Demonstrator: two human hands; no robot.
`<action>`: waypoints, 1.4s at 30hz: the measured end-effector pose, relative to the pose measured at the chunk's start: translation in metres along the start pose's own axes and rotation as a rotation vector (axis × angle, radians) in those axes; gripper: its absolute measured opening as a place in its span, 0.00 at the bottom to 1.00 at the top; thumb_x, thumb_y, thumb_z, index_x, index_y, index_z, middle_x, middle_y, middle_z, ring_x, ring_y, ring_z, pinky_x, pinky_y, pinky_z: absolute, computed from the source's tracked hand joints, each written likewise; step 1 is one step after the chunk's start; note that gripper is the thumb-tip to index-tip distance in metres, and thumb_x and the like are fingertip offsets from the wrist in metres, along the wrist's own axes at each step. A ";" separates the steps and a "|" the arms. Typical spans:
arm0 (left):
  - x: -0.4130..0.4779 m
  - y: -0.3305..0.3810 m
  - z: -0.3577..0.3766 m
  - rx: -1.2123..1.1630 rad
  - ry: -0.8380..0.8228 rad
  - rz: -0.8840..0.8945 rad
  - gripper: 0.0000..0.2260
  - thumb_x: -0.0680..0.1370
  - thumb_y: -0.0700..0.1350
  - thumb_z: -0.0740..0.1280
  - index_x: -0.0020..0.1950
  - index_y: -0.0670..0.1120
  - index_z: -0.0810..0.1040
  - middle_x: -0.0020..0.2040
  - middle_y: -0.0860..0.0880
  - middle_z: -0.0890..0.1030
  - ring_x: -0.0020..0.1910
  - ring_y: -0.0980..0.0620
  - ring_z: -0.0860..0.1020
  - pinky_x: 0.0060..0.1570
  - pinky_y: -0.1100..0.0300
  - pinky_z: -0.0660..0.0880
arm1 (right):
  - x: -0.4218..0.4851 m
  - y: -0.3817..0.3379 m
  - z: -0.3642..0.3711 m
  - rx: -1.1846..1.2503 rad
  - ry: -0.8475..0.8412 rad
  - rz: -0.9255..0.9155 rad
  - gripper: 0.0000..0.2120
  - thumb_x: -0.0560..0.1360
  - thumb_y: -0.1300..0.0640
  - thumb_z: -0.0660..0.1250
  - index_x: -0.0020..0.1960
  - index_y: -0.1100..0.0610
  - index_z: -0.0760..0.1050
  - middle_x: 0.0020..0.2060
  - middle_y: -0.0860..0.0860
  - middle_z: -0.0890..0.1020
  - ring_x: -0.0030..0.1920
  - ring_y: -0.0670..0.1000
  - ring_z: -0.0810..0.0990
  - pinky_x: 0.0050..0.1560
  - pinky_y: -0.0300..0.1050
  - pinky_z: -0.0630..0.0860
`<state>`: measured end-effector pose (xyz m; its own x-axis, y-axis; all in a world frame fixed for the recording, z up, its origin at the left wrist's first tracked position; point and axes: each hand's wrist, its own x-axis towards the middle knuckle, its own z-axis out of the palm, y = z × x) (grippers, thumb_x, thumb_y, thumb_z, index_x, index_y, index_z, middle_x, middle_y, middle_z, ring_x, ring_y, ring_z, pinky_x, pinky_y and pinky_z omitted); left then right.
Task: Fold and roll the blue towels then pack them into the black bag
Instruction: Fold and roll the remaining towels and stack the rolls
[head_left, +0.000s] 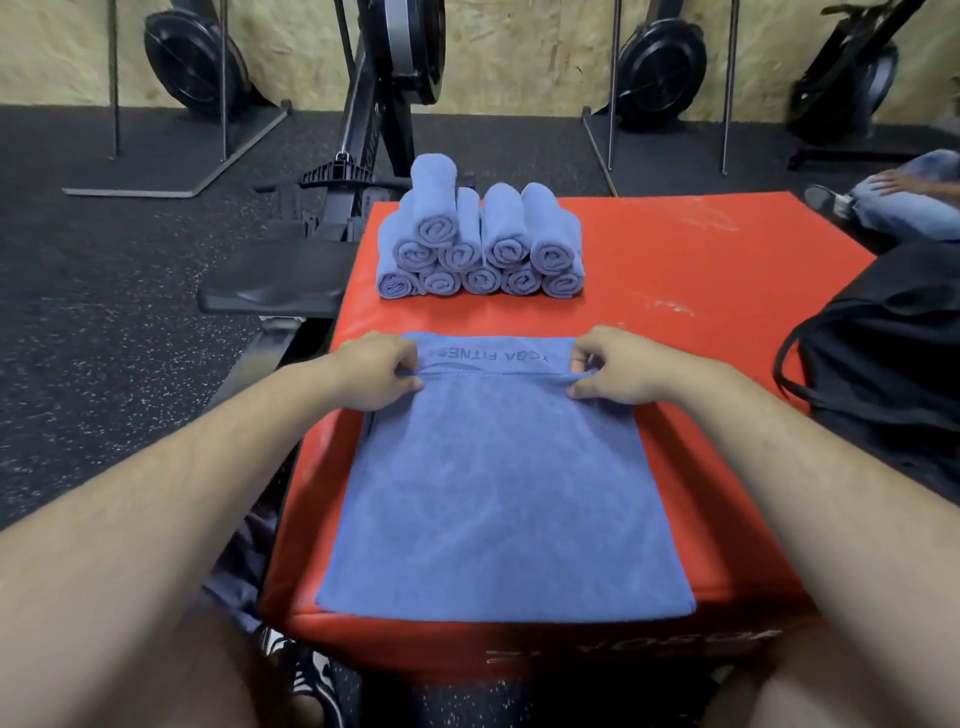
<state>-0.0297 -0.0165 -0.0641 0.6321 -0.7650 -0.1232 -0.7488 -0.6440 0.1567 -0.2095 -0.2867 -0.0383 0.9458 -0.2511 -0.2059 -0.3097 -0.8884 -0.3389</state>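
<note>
Red padded box (675, 270) carries a flat blue towel (498, 483); left hand (382, 371) and right hand (613, 366) pinch its far fold, apart. Uneven rolling could cone it; black bag (893, 353) sits right.

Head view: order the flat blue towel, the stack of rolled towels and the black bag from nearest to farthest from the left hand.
1. The flat blue towel: the left hand pinches its rolled far edge.
2. The stack of rolled towels: farther back on the red box.
3. The black bag: off the box's right side.
</note>
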 end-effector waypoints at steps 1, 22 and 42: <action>-0.001 -0.003 -0.001 -0.036 0.003 0.001 0.08 0.78 0.51 0.68 0.45 0.51 0.72 0.44 0.54 0.74 0.52 0.45 0.75 0.52 0.53 0.71 | 0.000 0.001 -0.003 0.081 0.004 -0.008 0.11 0.70 0.52 0.77 0.42 0.51 0.74 0.42 0.47 0.77 0.43 0.49 0.74 0.43 0.45 0.70; 0.036 -0.002 0.001 -0.241 0.225 -0.239 0.05 0.80 0.48 0.66 0.51 0.47 0.76 0.49 0.47 0.80 0.51 0.44 0.77 0.46 0.54 0.72 | 0.034 0.021 0.008 0.137 0.262 0.169 0.07 0.76 0.52 0.68 0.51 0.54 0.77 0.45 0.48 0.78 0.47 0.52 0.76 0.45 0.42 0.67; -0.003 0.001 -0.039 -0.507 0.467 -0.066 0.07 0.76 0.45 0.72 0.43 0.49 0.75 0.39 0.52 0.77 0.37 0.60 0.72 0.36 0.68 0.65 | -0.004 0.014 -0.026 0.490 0.472 0.095 0.04 0.72 0.60 0.74 0.43 0.59 0.80 0.36 0.48 0.81 0.36 0.46 0.75 0.36 0.37 0.70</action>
<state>-0.0248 -0.0145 -0.0257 0.7781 -0.5680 0.2682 -0.5917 -0.5197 0.6163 -0.2152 -0.3081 -0.0182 0.8196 -0.5582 0.1290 -0.2967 -0.6062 -0.7379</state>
